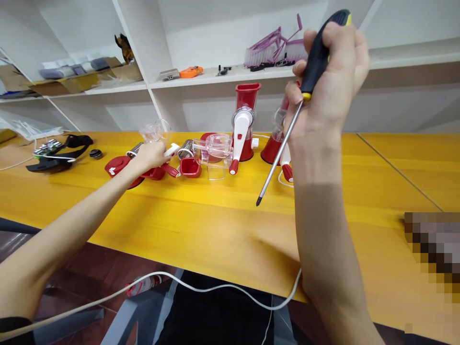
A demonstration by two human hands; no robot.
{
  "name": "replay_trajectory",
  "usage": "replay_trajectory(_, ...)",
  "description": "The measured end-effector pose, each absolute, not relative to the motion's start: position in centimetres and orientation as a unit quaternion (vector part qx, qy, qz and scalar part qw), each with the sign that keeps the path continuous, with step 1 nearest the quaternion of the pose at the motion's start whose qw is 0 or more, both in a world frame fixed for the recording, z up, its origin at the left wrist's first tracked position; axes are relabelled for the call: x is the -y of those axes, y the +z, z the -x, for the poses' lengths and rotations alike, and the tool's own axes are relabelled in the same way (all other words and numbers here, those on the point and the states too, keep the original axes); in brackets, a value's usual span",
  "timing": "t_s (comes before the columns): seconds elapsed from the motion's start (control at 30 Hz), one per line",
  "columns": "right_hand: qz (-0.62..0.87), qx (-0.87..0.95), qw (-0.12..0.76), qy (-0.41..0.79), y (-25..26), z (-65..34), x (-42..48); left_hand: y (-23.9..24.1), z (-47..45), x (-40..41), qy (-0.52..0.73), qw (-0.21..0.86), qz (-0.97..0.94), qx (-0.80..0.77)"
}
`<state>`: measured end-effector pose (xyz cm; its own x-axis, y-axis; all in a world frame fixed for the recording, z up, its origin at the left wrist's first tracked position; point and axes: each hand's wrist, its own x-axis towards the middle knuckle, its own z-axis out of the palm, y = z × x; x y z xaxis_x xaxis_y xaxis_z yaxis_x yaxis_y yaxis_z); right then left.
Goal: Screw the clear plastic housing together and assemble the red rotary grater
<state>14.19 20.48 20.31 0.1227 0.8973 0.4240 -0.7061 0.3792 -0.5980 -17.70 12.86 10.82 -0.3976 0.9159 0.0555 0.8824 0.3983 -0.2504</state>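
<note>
My right hand (332, 81) is raised above the table, wrapped around the dark handle of a Phillips screwdriver (316, 60). Its metal shaft slants down to the left, the tip in the air. Far forward on the left, my left hand (151, 155) is among grater parts, closed at a white crank handle (172, 150) that sticks out past its fingers, which are mostly hidden. Around it are a red base (120, 165), a metal grating drum (186, 149), a red hopper piece (190, 167) and a clear plastic housing (218, 146).
An assembled red rotary grater (246, 127) stands at the back centre; another (272, 148) is partly behind my right arm. Left lie a black strap with a circuit board (53, 148) and a black round cap (96, 154). A white cable (215, 287) crosses in front of me. Shelves (223, 79) rise behind.
</note>
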Motion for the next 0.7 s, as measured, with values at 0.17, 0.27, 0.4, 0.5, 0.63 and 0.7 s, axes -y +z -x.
replay_trajectory(0.17,0.125,0.384,0.733,0.547,20.4,-14.1,-20.6,9.6,17.6,-14.0,0.103,0.085,0.541,0.831)
replay_trajectory(0.27,0.124,0.384,0.733,0.547,20.4,-14.1,-20.5,9.3,17.2,-14.5,0.105,0.074,0.54,0.832)
replay_trajectory(0.4,0.119,0.382,0.732,0.552,20.2,-14.0,-20.6,9.3,16.9,-14.9,0.102,0.048,0.539,0.834)
replay_trajectory(0.5,0.117,0.383,0.733,0.55,20.2,-14.0,-20.6,9.3,16.8,-15.0,0.099,0.032,0.541,0.835)
replay_trajectory(0.63,0.134,0.386,0.73,0.548,20.4,-14.1,-20.6,9.5,16.8,-15.1,0.085,0.036,0.537,0.838)
replay_trajectory(0.7,0.137,0.387,0.73,0.546,20.4,-14.1,-20.6,10.2,17.0,-14.9,0.068,0.046,0.533,0.842)
